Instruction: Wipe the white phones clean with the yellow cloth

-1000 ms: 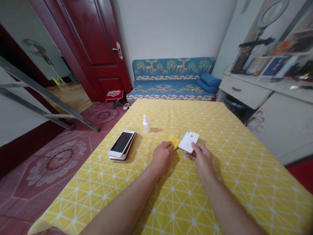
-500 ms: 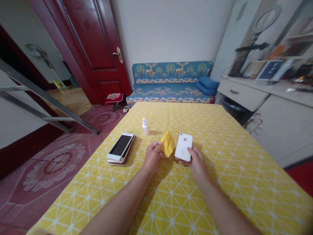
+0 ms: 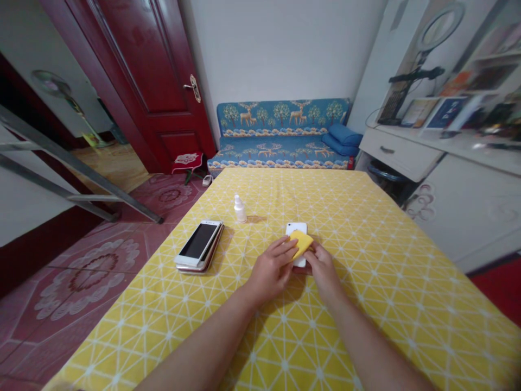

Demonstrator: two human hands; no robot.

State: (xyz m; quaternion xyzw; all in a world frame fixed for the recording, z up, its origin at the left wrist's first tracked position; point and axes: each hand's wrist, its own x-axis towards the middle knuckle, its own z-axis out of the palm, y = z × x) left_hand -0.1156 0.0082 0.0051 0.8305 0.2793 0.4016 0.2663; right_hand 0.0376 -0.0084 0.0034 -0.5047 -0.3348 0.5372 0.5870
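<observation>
A white smartphone is held back side up above the table, partly covered by a small yellow cloth. My left hand presses the cloth onto the phone's back with its fingers. On the other side, my right hand grips the phone along its right edge, thumb on top. To the left lies a stack of phones, the top one white with a dark screen. Behind, a small white bottle stands upright.
A yellow patterned tablecloth covers the table. Past its far edge stands a blue sofa. A white cabinet is at the right, a metal ladder and a red door at the left.
My left hand has brought the yellow cloth rightward onto the phone's back. The phone has shifted slightly left in my right hand. The view has tilted a little.
</observation>
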